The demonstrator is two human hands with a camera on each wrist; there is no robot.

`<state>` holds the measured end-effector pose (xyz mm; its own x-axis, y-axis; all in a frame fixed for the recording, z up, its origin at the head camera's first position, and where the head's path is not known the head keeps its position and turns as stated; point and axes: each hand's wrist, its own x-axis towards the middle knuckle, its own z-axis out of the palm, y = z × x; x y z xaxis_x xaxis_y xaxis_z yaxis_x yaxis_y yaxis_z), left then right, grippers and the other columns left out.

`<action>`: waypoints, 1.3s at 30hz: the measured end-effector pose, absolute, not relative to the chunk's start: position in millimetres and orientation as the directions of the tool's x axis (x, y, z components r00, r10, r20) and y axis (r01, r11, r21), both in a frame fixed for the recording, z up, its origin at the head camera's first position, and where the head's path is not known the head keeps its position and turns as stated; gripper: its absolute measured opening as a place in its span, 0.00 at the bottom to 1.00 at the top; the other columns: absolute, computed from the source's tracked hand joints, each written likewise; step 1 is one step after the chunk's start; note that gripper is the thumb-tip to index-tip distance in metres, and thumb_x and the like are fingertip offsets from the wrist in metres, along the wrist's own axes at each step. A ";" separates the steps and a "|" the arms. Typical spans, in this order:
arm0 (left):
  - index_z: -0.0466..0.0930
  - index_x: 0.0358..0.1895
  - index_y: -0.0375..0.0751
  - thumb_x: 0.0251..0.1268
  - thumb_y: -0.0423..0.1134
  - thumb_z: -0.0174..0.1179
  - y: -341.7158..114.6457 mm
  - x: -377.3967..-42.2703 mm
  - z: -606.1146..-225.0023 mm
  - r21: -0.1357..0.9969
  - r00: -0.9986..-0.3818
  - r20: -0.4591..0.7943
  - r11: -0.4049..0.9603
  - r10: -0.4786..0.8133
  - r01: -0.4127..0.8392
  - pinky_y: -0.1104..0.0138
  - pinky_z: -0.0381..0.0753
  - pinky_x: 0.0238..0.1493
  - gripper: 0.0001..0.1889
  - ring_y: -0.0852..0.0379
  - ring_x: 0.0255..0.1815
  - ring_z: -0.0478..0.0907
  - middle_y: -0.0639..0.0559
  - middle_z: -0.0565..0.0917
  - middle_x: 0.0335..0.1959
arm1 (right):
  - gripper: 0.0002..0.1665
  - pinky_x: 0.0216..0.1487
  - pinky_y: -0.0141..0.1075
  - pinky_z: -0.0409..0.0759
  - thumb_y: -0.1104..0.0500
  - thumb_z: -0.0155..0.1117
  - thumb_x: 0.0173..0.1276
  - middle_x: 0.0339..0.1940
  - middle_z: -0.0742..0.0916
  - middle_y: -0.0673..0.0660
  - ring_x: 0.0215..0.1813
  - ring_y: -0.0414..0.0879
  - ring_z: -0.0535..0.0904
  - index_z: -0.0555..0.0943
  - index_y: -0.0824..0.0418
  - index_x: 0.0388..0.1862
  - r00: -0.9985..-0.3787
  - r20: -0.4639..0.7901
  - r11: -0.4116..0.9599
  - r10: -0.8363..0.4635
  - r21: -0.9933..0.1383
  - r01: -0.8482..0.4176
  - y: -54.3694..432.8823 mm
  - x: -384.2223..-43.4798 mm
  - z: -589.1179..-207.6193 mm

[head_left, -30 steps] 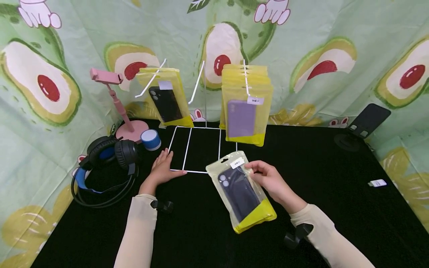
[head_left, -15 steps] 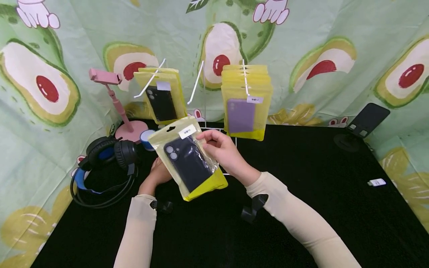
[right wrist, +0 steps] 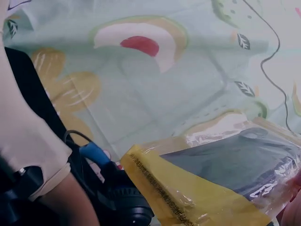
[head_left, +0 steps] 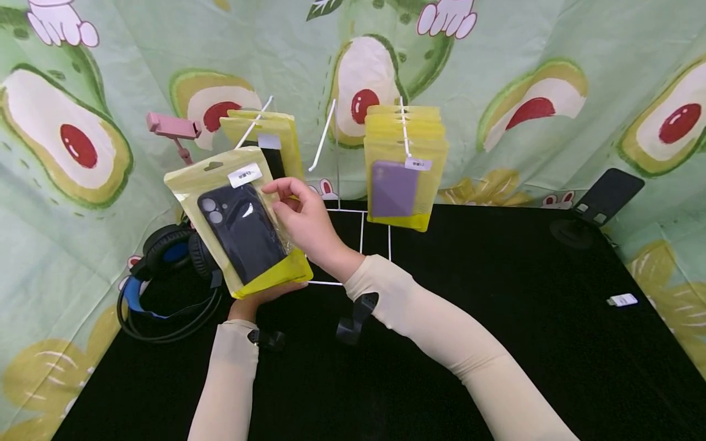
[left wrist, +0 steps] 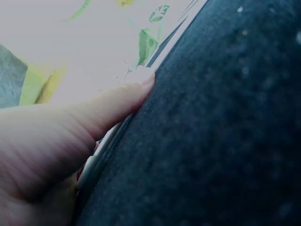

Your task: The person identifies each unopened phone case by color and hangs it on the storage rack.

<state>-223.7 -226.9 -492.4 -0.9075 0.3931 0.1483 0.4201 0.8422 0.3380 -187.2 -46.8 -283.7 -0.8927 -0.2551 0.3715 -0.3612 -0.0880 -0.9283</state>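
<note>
My right hand (head_left: 309, 223) pinches the right edge of a phone case package (head_left: 242, 226), a clear and yellow pouch with a black case inside and a white label near its slotted top. The pouch is raised and tilted, in front of the left hook (head_left: 255, 125) of a white wire display rack (head_left: 325, 283). Behind it, more yellow packages (head_left: 281, 124) hang on that hook, partly covered. My left hand (head_left: 265, 297) rests at the rack's base, mostly hidden by the pouch; in the left wrist view its straight thumb (left wrist: 113, 101) lies along the white wire.
The rack's middle hook (head_left: 323, 136) carries nothing. Several packages with a purple case (head_left: 394, 190) in front hang on the right hook. Headphones (head_left: 165, 245) and a pink stand (head_left: 173, 125) are at left. A black phone stand (head_left: 609, 193) and a USB stick (head_left: 622, 300) lie right.
My right hand has carried the package left and upward, from right of the rack's base to before the left hook. My left hand has stayed at the base and is now mostly covered.
</note>
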 end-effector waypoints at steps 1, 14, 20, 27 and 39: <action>0.71 0.53 0.38 0.52 0.52 0.68 -213.6 -207.4 -456.7 0.506 -0.918 0.161 0.768 0.362 0.392 0.65 0.75 0.47 0.30 0.56 0.43 0.74 0.50 0.78 0.43 | 0.11 0.40 0.25 0.69 0.75 0.54 0.65 0.39 0.78 0.58 0.37 0.39 0.70 0.78 0.70 0.44 -0.893 0.378 -0.093 -0.246 -0.926 -0.366 -48.8 -187.5 -282.3; 0.56 0.69 0.37 0.54 0.46 0.69 -208.7 -215.4 -470.8 0.703 -0.941 0.086 0.650 0.327 0.290 0.46 0.55 0.68 0.42 0.39 0.67 0.61 0.37 0.65 0.66 | 0.13 0.34 0.22 0.68 0.75 0.51 0.64 0.31 0.76 0.52 0.31 0.37 0.69 0.79 0.69 0.44 -0.937 0.340 -0.069 -0.081 -0.940 -0.335 -59.9 -213.5 -291.2; 0.47 0.75 0.40 0.53 0.58 0.66 -207.0 -216.8 -468.1 0.573 -0.971 -0.113 0.812 0.212 0.111 0.43 0.44 0.70 0.52 0.37 0.74 0.44 0.37 0.51 0.74 | 0.12 0.32 0.24 0.66 0.74 0.52 0.65 0.29 0.73 0.49 0.28 0.38 0.67 0.79 0.69 0.44 -0.948 0.318 -0.028 -0.024 -0.948 -0.317 -64.2 -230.1 -296.6; 0.43 0.74 0.30 0.53 0.63 0.62 -202.9 -215.7 -467.4 0.513 -0.965 -0.181 0.855 0.192 0.074 0.43 0.37 0.71 0.56 0.36 0.75 0.34 0.35 0.37 0.76 | 0.12 0.33 0.25 0.66 0.74 0.50 0.68 0.31 0.75 0.48 0.30 0.39 0.68 0.78 0.69 0.46 -0.953 0.302 -0.065 0.006 -0.951 -0.302 -62.1 -246.7 -298.2; 0.45 0.73 0.29 0.53 0.62 0.63 -207.3 -215.3 -468.1 0.503 -0.967 -0.178 0.861 0.183 0.071 0.44 0.36 0.71 0.56 0.37 0.75 0.33 0.33 0.38 0.75 | 0.13 0.45 0.33 0.81 0.79 0.50 0.65 0.42 0.77 0.69 0.41 0.54 0.79 0.74 0.74 0.47 -0.928 0.360 -0.054 -0.091 -0.933 -0.356 -43.0 -242.0 -328.8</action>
